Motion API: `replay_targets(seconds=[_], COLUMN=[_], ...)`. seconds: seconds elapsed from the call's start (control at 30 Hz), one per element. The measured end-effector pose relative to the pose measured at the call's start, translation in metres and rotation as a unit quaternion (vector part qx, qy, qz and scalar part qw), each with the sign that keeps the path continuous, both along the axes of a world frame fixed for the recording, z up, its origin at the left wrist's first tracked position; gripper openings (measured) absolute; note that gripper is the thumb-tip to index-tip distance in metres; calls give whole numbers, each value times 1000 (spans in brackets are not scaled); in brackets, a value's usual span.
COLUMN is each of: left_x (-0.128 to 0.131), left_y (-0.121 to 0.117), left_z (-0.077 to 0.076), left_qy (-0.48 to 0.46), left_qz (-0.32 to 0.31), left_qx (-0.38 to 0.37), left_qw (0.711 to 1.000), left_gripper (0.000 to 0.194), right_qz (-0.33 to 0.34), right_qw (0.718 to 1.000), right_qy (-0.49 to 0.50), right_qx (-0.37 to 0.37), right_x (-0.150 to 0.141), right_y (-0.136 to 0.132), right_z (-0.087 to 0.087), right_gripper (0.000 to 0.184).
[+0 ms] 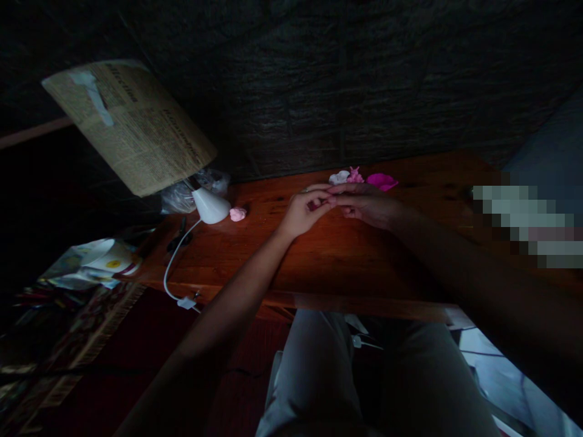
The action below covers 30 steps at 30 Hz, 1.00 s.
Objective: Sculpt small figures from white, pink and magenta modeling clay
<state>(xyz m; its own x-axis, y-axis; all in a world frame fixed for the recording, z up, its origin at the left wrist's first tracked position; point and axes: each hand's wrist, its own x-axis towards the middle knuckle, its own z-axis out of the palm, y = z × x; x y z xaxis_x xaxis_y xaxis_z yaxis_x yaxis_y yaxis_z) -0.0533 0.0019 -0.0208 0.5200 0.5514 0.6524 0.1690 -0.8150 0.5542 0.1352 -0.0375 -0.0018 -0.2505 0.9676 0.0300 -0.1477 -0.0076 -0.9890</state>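
Over the wooden desk point(314, 267), my left hand point(301, 212) and my right hand point(371, 205) meet at the fingertips. The fingers of both are bent and pressed together in a pinch. Whatever lies between them is too small and dark to make out; a faint pinkish spot shows inside the left hand's curl. Just beyond the hands sit a white piece point(339, 178), a small pink modelled figure point(354, 175) and a flat magenta piece point(382, 181). A pale pink lump point(237, 213), clay-like in look, rests farther left by the lamp.
A lamp with a white base point(213, 208) and newspaper-print shade point(136, 127) leans at left, its white cord point(169, 267) hanging over the desk edge. Dark scissors point(177, 237) and a clear plastic bag point(218, 179) lie near it. A white paper cup point(109, 255) stands lower left.
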Motion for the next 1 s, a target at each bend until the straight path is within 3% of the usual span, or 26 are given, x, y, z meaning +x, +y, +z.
replay_targets(seconds=[0.23,1.0], left_x=[0,0], left_y=[-2,-1], left_z=[1,0], left_qy=[13,7], left_qz=[-6,-6], left_qx=[-3,-5], left_qw=[1000,1000], left_gripper=[17,20], right_qz=[14,29], right_qw=[1000,1000], right_qy=[-22,-9], right_qx=[12,-2], right_x=[-1,2], right_y=[-2,2], right_z=[0,-4], right_gripper=[17,23])
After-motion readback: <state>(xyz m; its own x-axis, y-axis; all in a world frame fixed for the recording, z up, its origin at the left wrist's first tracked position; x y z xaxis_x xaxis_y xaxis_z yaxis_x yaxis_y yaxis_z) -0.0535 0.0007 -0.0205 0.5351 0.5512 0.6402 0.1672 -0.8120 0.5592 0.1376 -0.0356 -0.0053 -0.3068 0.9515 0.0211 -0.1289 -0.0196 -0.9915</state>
